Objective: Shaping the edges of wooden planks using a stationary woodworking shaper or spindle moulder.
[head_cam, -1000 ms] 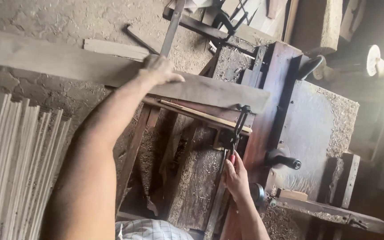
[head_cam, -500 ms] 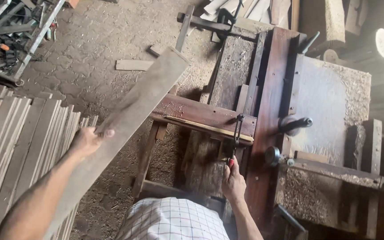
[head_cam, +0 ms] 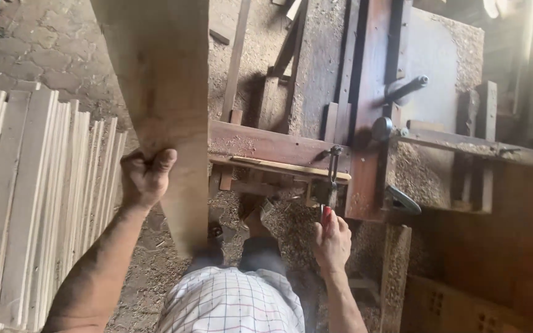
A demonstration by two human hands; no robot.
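My left hand grips the left edge of a long wooden plank, which runs from the top of the view down to my waist. My right hand is closed on a small red-handled piece just below a metal clamp on the front of a wooden workbench. A thin pale strip lies along the bench's front rail.
A stack of pale wooden slats stands at the left. A sawdust-covered machine table with a black lever is at the right. Sawdust covers the stone floor. My checked shirt is at the bottom.
My left hand has pulled the plank off the bench and swung it toward me, so it now runs lengthwise in front of me. My right hand stays at the clamp.
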